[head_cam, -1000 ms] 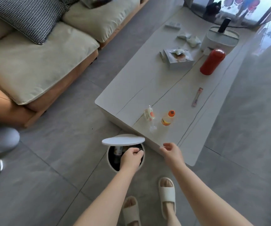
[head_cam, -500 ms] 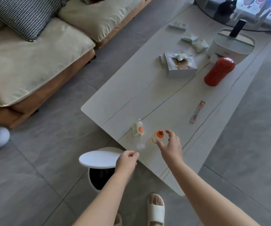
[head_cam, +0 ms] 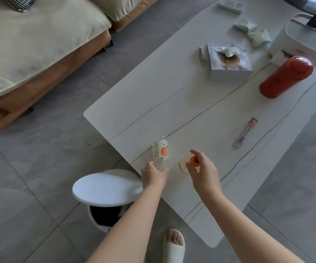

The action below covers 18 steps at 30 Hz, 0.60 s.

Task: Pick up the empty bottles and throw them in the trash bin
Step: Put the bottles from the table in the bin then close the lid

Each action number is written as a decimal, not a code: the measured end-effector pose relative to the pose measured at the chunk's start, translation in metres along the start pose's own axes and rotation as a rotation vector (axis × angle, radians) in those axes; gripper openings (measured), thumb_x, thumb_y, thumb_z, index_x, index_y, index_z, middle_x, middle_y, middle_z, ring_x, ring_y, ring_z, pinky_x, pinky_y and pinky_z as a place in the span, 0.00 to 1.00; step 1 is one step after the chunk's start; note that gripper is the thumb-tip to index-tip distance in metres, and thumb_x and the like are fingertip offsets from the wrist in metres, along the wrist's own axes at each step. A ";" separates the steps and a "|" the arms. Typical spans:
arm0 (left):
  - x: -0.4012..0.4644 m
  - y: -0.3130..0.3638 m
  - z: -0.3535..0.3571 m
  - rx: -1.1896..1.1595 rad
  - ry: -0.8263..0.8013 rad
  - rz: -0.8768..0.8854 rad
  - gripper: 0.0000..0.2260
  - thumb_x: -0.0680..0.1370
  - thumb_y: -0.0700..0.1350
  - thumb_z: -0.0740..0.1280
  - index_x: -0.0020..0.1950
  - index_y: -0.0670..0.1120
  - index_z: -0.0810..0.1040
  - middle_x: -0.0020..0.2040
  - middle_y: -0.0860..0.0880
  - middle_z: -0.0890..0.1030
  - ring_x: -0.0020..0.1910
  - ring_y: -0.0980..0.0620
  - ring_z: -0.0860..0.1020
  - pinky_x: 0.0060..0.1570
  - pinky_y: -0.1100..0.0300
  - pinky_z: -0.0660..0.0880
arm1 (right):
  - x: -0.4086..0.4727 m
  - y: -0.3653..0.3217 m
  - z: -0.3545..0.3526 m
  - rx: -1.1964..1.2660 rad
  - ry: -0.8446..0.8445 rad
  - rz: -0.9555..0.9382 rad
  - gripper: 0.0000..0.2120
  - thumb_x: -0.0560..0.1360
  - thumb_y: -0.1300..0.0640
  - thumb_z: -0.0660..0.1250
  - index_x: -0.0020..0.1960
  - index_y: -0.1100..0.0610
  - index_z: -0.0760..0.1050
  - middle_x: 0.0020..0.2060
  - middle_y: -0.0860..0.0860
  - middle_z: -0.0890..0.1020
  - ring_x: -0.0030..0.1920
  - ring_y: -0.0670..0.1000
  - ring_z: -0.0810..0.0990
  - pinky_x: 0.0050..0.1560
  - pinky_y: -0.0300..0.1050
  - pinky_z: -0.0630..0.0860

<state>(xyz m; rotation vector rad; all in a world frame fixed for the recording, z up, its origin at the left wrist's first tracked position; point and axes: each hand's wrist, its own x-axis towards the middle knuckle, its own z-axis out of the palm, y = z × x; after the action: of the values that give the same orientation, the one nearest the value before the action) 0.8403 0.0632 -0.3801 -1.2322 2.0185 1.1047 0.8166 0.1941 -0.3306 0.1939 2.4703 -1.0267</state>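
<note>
Two small bottles stand near the front corner of the white table. The clear bottle with a peach label is on the left, and my left hand is closed around its clear lower part. To its right stands the yellowish bottle with an orange cap; my right hand grips it at the cap from above. The white trash bin stands on the floor below the table corner, its round lid raised and its dark inside partly visible under my left forearm.
Further back on the table are a pink sachet, a red flask, a tissue box, crumpled wrappers and a white container. A sofa stands to the left. My slippered foot is beside the bin.
Both hands moved up from the bin to the table. The left hand closed on the peach-label bottle and the right hand closed on the orange-capped bottle. The view came closer.
</note>
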 end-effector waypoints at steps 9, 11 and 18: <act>0.030 -0.018 0.020 0.033 -0.049 -0.090 0.26 0.72 0.49 0.72 0.66 0.38 0.70 0.66 0.37 0.71 0.64 0.41 0.73 0.62 0.53 0.73 | 0.007 0.006 0.014 0.098 0.037 0.020 0.15 0.76 0.54 0.65 0.63 0.50 0.70 0.51 0.44 0.73 0.61 0.49 0.69 0.54 0.40 0.64; 0.031 -0.022 0.020 -0.002 -0.063 -0.087 0.24 0.72 0.48 0.72 0.63 0.38 0.72 0.64 0.38 0.73 0.63 0.41 0.74 0.59 0.54 0.74 | 0.008 0.006 0.014 0.118 0.052 0.025 0.15 0.76 0.54 0.66 0.62 0.50 0.71 0.45 0.39 0.71 0.59 0.50 0.69 0.55 0.42 0.67; 0.004 -0.041 0.001 -0.360 -0.117 -0.089 0.15 0.74 0.50 0.71 0.54 0.43 0.73 0.51 0.44 0.81 0.53 0.42 0.80 0.56 0.48 0.79 | -0.005 0.013 0.013 0.221 0.126 0.129 0.14 0.74 0.55 0.69 0.58 0.52 0.73 0.53 0.49 0.73 0.53 0.52 0.74 0.53 0.45 0.71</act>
<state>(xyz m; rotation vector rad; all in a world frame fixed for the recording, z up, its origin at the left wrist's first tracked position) 0.8754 0.0521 -0.3993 -1.3792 1.7086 1.5043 0.8297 0.1945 -0.3447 0.4950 2.4128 -1.2645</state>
